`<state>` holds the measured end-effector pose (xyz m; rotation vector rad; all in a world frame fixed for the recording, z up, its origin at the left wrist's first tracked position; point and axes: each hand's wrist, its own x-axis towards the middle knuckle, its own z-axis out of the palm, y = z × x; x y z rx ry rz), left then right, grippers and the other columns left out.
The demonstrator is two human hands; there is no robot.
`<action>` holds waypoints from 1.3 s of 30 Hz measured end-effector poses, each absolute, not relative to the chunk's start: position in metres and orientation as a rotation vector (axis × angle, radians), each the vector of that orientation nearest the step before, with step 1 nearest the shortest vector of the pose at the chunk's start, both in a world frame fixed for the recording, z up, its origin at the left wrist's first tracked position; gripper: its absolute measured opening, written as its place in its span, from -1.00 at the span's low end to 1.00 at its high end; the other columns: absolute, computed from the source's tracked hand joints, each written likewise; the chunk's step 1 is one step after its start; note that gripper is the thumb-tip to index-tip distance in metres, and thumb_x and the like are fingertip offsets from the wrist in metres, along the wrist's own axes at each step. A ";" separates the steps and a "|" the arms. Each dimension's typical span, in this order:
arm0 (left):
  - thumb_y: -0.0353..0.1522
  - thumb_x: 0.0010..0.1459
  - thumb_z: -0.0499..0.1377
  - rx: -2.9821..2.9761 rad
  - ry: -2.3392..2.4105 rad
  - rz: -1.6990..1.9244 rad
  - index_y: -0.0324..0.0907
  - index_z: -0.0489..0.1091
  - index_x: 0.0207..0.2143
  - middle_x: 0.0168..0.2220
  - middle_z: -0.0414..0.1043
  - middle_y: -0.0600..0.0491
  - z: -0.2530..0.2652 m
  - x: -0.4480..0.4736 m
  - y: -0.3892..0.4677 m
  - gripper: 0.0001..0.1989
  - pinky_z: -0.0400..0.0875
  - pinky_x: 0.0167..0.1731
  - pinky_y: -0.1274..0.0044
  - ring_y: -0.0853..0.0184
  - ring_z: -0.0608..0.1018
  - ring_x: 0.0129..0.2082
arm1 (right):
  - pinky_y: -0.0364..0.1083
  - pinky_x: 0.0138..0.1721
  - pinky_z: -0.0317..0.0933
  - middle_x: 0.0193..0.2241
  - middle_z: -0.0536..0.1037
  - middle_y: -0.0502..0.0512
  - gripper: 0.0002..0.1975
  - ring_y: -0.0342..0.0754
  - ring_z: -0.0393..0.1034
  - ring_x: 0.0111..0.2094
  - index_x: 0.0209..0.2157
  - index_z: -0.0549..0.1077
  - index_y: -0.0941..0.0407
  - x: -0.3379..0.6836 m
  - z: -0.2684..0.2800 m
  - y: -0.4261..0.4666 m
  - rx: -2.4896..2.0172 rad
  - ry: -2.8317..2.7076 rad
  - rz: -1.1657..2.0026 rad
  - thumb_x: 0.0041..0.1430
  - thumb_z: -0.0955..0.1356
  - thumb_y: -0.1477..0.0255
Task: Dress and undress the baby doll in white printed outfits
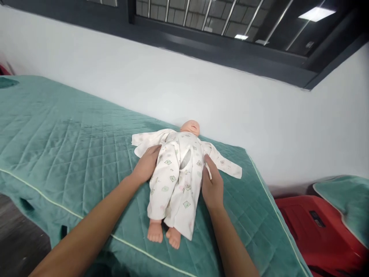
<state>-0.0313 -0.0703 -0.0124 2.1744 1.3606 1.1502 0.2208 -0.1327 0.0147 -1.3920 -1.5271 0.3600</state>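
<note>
A baby doll (191, 127) lies on its back, head by the wall and bare feet towards me. It wears a white long-sleeved top (227, 165) with both sleeves spread sideways, and white trousers (171, 179) with a small green bear print. My left hand (147, 165) is closed at the trousers' left edge near the waist, its fingertips partly hidden against the cloth. On the opposite side, my right hand (212, 184) holds the trousers' edge at hip height, with a bit of white cloth showing by its fingers. The trousers have a gap at the crotch.
A green quilted cover (95, 154) with pale piping lies under the doll. White wall (230, 111) stands directly behind, below a dark-framed barred window (201, 34). A red plastic chair (317, 231) is at the right, partly under green fabric (348, 200).
</note>
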 end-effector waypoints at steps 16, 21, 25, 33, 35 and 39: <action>-0.39 0.14 0.11 1.901 1.432 1.108 -0.08 0.38 -0.07 -0.06 0.43 -0.02 -0.023 -0.042 -0.257 -0.73 0.34 -0.01 0.29 0.17 0.45 -0.04 | 0.49 0.21 -0.11 0.32 0.14 0.13 -0.58 0.28 -0.10 0.35 -0.04 0.41 0.00 0.136 0.032 -0.281 -1.462 -2.073 0.208 0.07 0.25 0.61; -0.38 0.14 0.08 1.905 1.546 1.082 -0.11 0.39 -0.21 -0.21 0.49 -0.01 -0.026 -0.032 -0.248 -0.83 0.31 -0.08 0.26 0.14 0.48 -0.16 | 0.54 0.18 -0.24 0.24 0.28 0.28 -0.61 0.35 -0.01 0.31 -0.10 0.43 0.05 0.123 0.032 -0.274 -1.540 -2.106 0.008 0.05 0.25 0.65; -0.35 0.15 0.06 1.744 1.502 1.140 -0.12 0.40 -0.26 -0.26 0.50 0.03 -0.023 -0.031 -0.249 -0.85 0.34 -0.14 0.35 0.20 0.50 -0.22 | 0.51 0.19 -0.26 0.16 0.39 0.26 -0.75 0.35 0.08 0.27 -0.22 0.46 0.04 0.117 0.028 -0.267 -1.560 -2.041 -0.057 0.12 0.27 0.60; -0.26 0.19 0.08 1.504 1.414 1.278 -0.09 0.39 -0.31 -0.29 0.48 0.09 -0.001 -0.045 -0.275 -0.86 0.37 -0.20 0.45 0.25 0.50 -0.23 | 0.48 0.26 -0.33 0.09 0.46 0.06 -0.77 0.23 0.14 0.24 -0.19 0.46 -0.07 0.125 0.050 -0.283 -1.384 -2.114 -0.087 0.22 0.25 0.50; -0.28 0.20 0.08 1.509 1.455 1.267 -0.08 0.39 -0.30 -0.29 0.47 0.10 -0.007 -0.047 -0.280 -0.88 0.37 -0.21 0.45 0.25 0.49 -0.25 | 0.46 0.28 -0.37 0.09 0.46 0.02 -0.77 0.21 0.14 0.25 -0.20 0.46 -0.08 0.125 0.053 -0.288 -1.359 -2.169 -0.067 0.21 0.26 0.51; -0.32 0.21 0.05 1.580 1.501 1.204 -0.07 0.38 -0.25 -0.26 0.46 0.08 -0.021 -0.046 -0.283 -0.87 0.40 -0.21 0.41 0.24 0.50 -0.24 | 0.46 0.27 -0.29 0.08 0.47 0.02 -0.77 0.20 0.18 0.22 -0.21 0.46 -0.08 0.133 0.046 -0.292 -1.362 -2.181 0.054 0.22 0.25 0.52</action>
